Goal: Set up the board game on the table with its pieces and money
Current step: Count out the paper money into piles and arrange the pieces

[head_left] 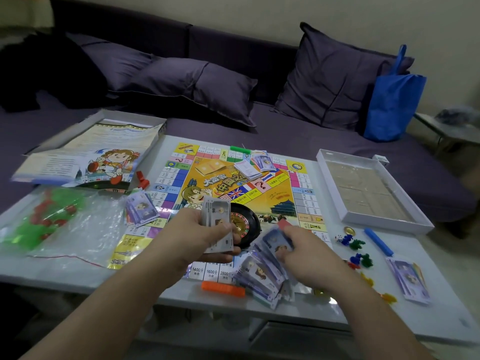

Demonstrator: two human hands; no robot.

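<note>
Leftmost, box lid (85, 154) half off the white table (78, 266), printed face up with the cartoon child, long side running away toward the sofa (285, 136). Below it, clear plastic bag (65, 224) lying flat, holding green and red pieces. Just right of the bag, small money stack (141, 210) overlapping the left edge of the game board (233, 188). Board spread flat mid-table, long axis across it, printed title tilted up to the right. Far end of the board: card deck (247, 169) beside a fan of notes (263, 162), with a green bar (240, 149) on the far edge. Black roulette wheel (244, 224) on the near part of the board, partly hidden. Left hand (205, 232) over the wheel, fingers curled round a bundle of notes (217, 224), bundle standing on end, long axis nearly vertical. Orange bar (223, 288) lying across the near table edge. Right hand (306, 255) lower, thumb and fingers pinching one note (276, 242) atop a loose money pile (262, 276), that note slanting up toward the right. Farther right: dice (338, 238), small blue and green tokens (354, 246), gold coin (350, 230), blue bar (378, 241) angled away to the left. Box tray (368, 188) behind these, long side running diagonally. Another money stack (407, 280) at the near right corner.
</note>
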